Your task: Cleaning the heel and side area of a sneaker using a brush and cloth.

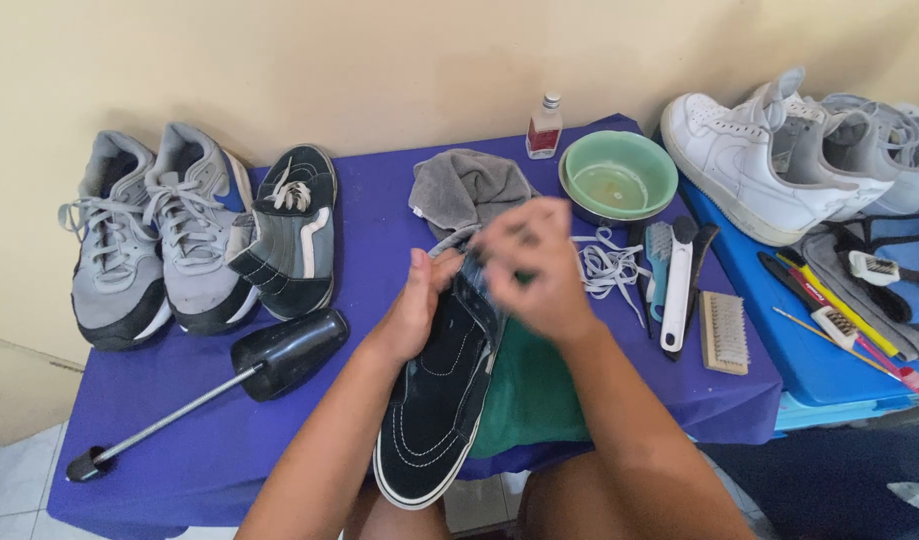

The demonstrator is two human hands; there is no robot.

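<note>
Black sneaker held; blurred right hand hides its tongue.

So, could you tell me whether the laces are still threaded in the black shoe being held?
No, the black shoe shows bare eyelets, and loose white laces lie on the cloth.

Shoe-cleaning station: table in purple cloth held sneakers, brushes, green basin, shoe tree, along its back edge.

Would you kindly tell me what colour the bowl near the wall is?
The bowl is pale green, seen best in the head view.
</note>
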